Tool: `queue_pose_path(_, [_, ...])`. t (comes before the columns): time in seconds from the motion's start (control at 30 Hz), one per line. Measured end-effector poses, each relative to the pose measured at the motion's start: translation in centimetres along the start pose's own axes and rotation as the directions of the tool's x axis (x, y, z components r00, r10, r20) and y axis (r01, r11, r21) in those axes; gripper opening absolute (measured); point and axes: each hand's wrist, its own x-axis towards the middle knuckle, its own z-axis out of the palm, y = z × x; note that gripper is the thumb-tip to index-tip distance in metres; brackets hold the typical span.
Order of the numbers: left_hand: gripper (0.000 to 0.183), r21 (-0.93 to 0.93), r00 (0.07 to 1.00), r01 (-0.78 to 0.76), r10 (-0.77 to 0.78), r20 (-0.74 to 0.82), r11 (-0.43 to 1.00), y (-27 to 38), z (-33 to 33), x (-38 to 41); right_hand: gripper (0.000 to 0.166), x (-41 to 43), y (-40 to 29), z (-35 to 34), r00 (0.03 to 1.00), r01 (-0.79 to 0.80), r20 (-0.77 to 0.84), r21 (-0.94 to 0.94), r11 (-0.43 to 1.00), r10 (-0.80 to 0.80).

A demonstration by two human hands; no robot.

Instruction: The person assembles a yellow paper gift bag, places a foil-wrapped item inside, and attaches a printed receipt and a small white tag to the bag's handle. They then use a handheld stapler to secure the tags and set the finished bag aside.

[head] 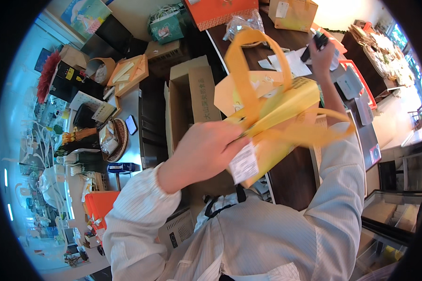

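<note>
My left hand (205, 151) pinches the edge of a yellow gift bag (277, 140). The bag is tilted, and its two orange-yellow strap handles (237, 59) stick out and look blurred. By my fingertips hangs a white printed label (244, 164); whether it is stuck to the bag I cannot tell. A peach-coloured box or card (228, 95) shows behind the handles. Farther off, above the dark table (295, 175), my right hand (322, 58) grips a small black object (319, 41), whose kind is unclear. White papers (292, 63) lie just left of that hand.
An open cardboard carton (204, 87) stands between the dark table and the left counter (132, 105). A phone (130, 124) and a woven tray (121, 140) rest on that counter. A carton (292, 15) and an orange box (221, 14) occupy the table's far end.
</note>
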Motion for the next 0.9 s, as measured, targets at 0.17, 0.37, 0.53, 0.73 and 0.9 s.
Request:
queue_pose_path(0.17, [0.023,-0.114,0.988,-0.082,0.065,-0.139,0.990,-4.6,8.2,2.6,0.046,8.0,-7.3,-10.5,0.945,-0.068,-0.157,0.765,0.640,0.288])
queue_pose_path(0.37, [0.022,-0.121,0.946,-0.079,0.036,-0.323,0.990,-5.8,11.9,1.1,0.089,0.7,-22.9,-19.4,0.946,-0.325,0.293,0.842,0.431,0.141])
queue_pose_path(0.53, [0.015,-0.185,0.908,-0.116,0.029,-0.417,0.976,-6.4,12.4,0.3,0.096,-9.4,-26.4,-13.4,0.822,-0.470,0.568,0.724,0.505,-0.050])
queue_pose_path(0.73, [0.013,-0.293,0.920,-0.046,-0.074,-0.385,0.955,-7.2,12.8,-1.1,0.090,-11.3,-23.9,-9.6,0.775,-0.477,0.629,0.648,0.594,-0.064])
queue_pose_path(0.9, [0.013,-0.142,0.901,-0.065,-0.003,-0.433,0.988,-6.5,12.6,-1.1,0.073,-13.0,-23.9,-8.6,0.692,-0.603,0.706,0.680,0.418,-0.151])
